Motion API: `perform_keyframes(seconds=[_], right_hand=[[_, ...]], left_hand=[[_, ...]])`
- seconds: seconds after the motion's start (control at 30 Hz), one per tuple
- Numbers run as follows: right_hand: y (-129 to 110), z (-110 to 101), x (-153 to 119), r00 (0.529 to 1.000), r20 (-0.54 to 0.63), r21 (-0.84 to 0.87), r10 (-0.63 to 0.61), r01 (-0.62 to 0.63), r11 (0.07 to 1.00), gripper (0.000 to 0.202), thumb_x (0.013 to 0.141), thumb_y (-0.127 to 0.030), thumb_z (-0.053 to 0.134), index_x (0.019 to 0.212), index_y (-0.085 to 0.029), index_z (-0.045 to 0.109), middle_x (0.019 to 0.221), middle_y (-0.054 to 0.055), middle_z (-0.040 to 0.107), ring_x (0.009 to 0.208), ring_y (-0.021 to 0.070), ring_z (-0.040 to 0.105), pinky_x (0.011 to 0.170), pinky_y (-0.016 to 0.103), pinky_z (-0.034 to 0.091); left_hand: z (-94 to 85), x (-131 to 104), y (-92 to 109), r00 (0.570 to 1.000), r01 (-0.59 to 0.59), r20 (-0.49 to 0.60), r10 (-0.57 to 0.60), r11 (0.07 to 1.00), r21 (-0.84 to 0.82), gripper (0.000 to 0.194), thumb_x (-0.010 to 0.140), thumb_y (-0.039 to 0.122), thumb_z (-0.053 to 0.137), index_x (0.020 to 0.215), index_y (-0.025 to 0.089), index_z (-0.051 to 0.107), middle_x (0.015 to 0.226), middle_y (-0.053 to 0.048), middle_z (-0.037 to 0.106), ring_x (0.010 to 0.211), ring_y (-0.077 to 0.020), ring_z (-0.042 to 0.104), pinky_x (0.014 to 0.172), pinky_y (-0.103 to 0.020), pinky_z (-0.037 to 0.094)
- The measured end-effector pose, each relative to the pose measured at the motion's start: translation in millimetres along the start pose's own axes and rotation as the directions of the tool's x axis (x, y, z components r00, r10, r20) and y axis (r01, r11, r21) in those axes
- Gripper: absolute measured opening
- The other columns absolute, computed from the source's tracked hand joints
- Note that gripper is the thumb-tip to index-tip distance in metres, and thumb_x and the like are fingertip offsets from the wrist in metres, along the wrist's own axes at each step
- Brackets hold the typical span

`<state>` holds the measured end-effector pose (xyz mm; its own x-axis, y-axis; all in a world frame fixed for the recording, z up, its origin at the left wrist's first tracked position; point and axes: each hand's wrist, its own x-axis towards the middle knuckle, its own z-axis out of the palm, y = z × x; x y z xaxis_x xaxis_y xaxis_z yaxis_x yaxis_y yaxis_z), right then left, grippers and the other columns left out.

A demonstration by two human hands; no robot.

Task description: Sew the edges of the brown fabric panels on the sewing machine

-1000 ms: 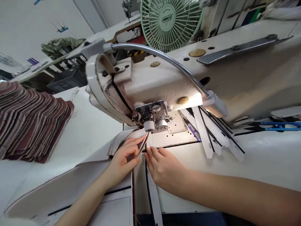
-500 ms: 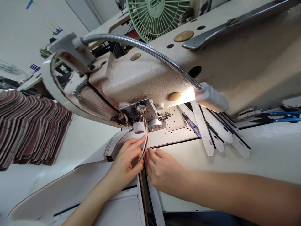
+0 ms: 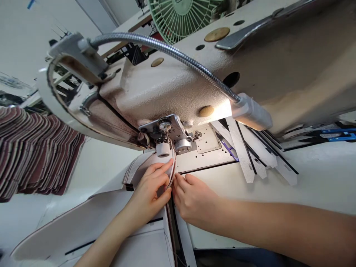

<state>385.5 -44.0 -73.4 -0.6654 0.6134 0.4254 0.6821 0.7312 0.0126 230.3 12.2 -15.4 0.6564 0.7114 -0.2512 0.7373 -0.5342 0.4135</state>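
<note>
A large white fabric piece (image 3: 111, 207) with a dark edge runs up to the needle area (image 3: 170, 142) of a sewing machine (image 3: 167, 85). My left hand (image 3: 152, 185) lies on the left of the raised seam edge, its fingers bent round the fabric and its fingertips just below the presser area. Close on the right of the same edge, my right hand (image 3: 189, 194) has its fingers curled and pressed against the fabric. A white strip with a black line (image 3: 183, 237) hangs below my right hand. The fingertips of my right hand are partly hidden.
Stacked maroon and white pieces (image 3: 36, 152) stand at the left. Right of the needle lie white perforated strips (image 3: 244, 155), purple snips (image 3: 228, 147) and blue-handled scissors (image 3: 338, 134). A lamp (image 3: 251, 111) on a flexible metal neck crosses the machine. Behind is a green fan (image 3: 183, 15).
The view has shifted slightly, with the machine's left end and the fan a little further left and up. Both hands keep nearly the same place and hold on the fabric.
</note>
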Motion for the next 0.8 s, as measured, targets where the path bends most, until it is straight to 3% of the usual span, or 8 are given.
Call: perform_keyframes(seconds=[0.23,0.8], right_hand=[[1.4,-2.7,1.4,0.997,0.08,0.012,0.003,-0.003,1.0,0.022,0.085,-0.008,0.047,0.087,-0.007,0.069,0.092,0.019,0.071,0.08,0.0258,0.062,0.06,0.035,0.04],[-0.7,-2.5,-1.2,0.996,0.08,0.03,0.042,-0.045,0.999,0.022,0.084,-0.004,0.047,0.088,-0.008,0.068,0.081,0.015,0.068,0.077,0.0242,0.059,0.054,0.033,0.037]], left_hand=[[0.2,-0.4,-0.4,1.0,0.01,0.003,-0.01,1.0,-0.023,0.018,0.077,0.015,0.045,0.063,0.02,0.037,0.147,-0.006,0.045,0.119,-0.0268,0.044,0.094,-0.045,0.044],[-1.0,5.4,7.4,1.0,-0.011,0.019,0.01,1.0,0.009,0.023,0.076,0.011,0.046,0.06,0.02,0.033,0.142,-0.008,0.049,0.116,-0.0261,0.045,0.096,-0.042,0.043]])
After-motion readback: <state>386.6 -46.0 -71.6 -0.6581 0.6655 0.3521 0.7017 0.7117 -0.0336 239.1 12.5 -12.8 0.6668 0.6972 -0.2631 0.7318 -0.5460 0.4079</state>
